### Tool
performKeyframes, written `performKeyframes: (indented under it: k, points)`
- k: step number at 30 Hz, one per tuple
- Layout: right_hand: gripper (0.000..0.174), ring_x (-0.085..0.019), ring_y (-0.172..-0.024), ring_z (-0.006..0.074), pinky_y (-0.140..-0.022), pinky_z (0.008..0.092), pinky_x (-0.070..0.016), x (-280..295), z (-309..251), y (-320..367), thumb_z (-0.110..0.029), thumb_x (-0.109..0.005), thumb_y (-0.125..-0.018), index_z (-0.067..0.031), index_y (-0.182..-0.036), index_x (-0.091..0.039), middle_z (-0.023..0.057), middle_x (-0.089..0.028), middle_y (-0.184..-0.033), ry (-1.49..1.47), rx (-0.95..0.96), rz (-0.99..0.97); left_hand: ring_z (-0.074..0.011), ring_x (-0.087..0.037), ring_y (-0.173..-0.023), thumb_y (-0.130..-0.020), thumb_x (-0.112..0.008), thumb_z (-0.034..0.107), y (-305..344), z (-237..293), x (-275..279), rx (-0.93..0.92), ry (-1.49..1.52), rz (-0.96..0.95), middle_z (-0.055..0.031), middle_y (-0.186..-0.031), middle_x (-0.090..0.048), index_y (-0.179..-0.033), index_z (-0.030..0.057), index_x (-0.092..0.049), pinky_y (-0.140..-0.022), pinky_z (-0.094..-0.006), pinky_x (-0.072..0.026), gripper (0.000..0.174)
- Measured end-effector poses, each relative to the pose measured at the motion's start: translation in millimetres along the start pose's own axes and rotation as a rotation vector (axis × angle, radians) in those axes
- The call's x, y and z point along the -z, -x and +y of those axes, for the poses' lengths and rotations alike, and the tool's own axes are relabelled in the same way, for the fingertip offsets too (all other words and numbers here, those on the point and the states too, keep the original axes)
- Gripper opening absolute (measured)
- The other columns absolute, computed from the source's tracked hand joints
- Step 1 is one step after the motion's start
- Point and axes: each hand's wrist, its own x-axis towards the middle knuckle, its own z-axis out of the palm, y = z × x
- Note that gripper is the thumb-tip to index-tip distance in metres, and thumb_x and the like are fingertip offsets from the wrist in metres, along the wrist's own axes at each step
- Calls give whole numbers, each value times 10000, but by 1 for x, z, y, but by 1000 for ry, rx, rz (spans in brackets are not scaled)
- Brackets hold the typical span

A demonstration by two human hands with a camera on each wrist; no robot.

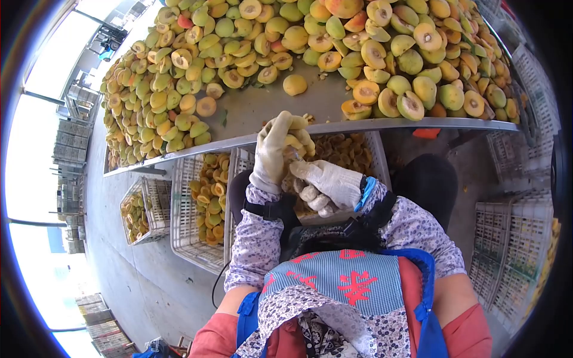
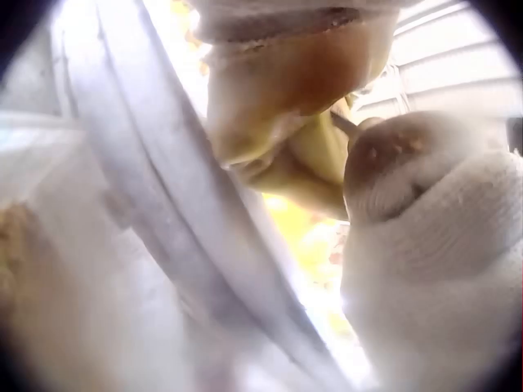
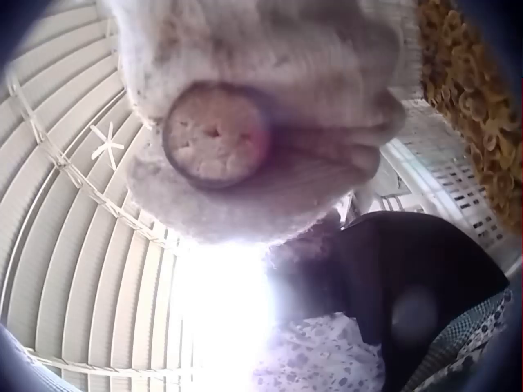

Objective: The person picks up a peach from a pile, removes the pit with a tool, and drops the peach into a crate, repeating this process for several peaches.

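My gloved left hand (image 1: 272, 149) is raised over the crates at the near edge of the fruit table, fingers bent around a yellow peach piece (image 2: 315, 159). My right hand (image 1: 331, 184), in a white knit glove, is close beside it on the right. It grips a tool whose round handle end (image 3: 216, 135) sticks out of the fist in the right wrist view. A thin dark metal tip (image 2: 343, 124) shows by the right thumb (image 2: 396, 159), right at the peach piece. Most of the tool is hidden in the glove.
Halved peaches (image 1: 239, 45) are heaped on the metal table (image 1: 256, 107), whose raised rim (image 1: 334, 126) runs in front of me. Below it stand plastic crates (image 1: 182, 209) with fruit halves and a crate of brownish pieces (image 1: 343, 152). More crates (image 1: 507, 250) stand at the right.
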Motion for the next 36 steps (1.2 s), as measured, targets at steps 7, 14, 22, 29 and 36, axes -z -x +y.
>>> performKeyframes:
  k: [7, 14, 22, 29, 36]
  points:
    - [476, -370, -426, 75, -395, 259, -347, 4, 4, 0, -529, -451, -1040, -86, -958, -603, -47, -422, -597, 369, 96, 135, -219, -571, -572, -1002, -579, 358, 1, 5, -11, 126, -77, 43, -91, -685, -576, -996, -36, -634, -561, -356, -494, 398]
    - [393, -686, -909, 392, -796, 460, -552, 21, 25, -5, -418, -577, -965, -41, -1007, -680, 219, -709, -943, 1293, 403, 527, -212, -638, -761, -1007, -578, 410, -3, -3, 0, 31, 436, 120, -19, -811, -612, -1055, 86, -606, -672, -374, -544, 328]
    - [326, -699, -913, 334, -798, 466, -551, 22, 10, 11, -408, -584, -941, -156, -1095, -723, 134, -737, -970, 1526, 148, 787, -318, -694, -805, -987, -571, 403, 51, 82, 124, -75, -1075, 692, -159, -955, -722, -1084, 47, -707, -766, -412, -554, 393]
    - [333, -692, -918, 358, -818, 467, -546, 14, 5, -10, -419, -576, -948, -163, -1110, -715, 147, -734, -977, 1480, 153, 737, -406, -635, -1105, -963, -531, 454, -43, 124, 160, -151, -1634, 654, -257, -1137, -678, -1215, 81, -657, -953, -469, -486, 467]
    - [356, -687, -913, 375, -804, 481, -539, 19, 8, -19, -429, -569, -956, -118, -1088, -680, 162, -729, -969, 1418, 244, 667, -383, -612, -1179, -969, -456, 520, -140, 100, 188, 170, -2035, 479, -231, -1243, -654, -1276, 137, -627, -1014, -492, -464, 519]
